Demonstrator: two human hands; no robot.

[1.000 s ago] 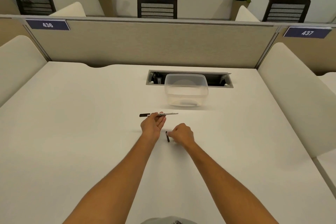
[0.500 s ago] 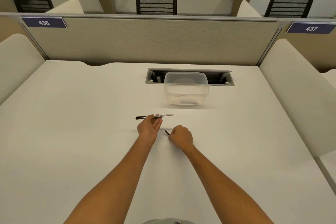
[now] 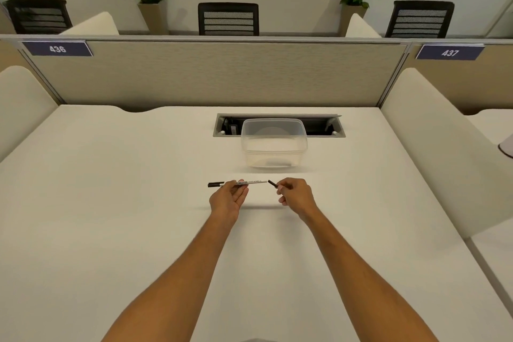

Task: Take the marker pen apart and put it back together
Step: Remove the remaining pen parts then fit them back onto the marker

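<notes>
Hands (image 3: 228, 198) (image 3: 295, 194) above white desk (image 3: 111, 203) pinch marker (image 3: 249, 182) and cap (image 3: 272, 183).

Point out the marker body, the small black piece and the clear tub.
marker body (image 3: 251, 182), head view: on the white printed barrel.
small black piece (image 3: 272, 183), head view: on its middle, at the right fingertips.
clear tub (image 3: 274, 151), head view: on its front wall.

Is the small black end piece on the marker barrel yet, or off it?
Off. The right hand pinches the black piece just clear of the marker barrel, whose other end the left hand grips.
</notes>
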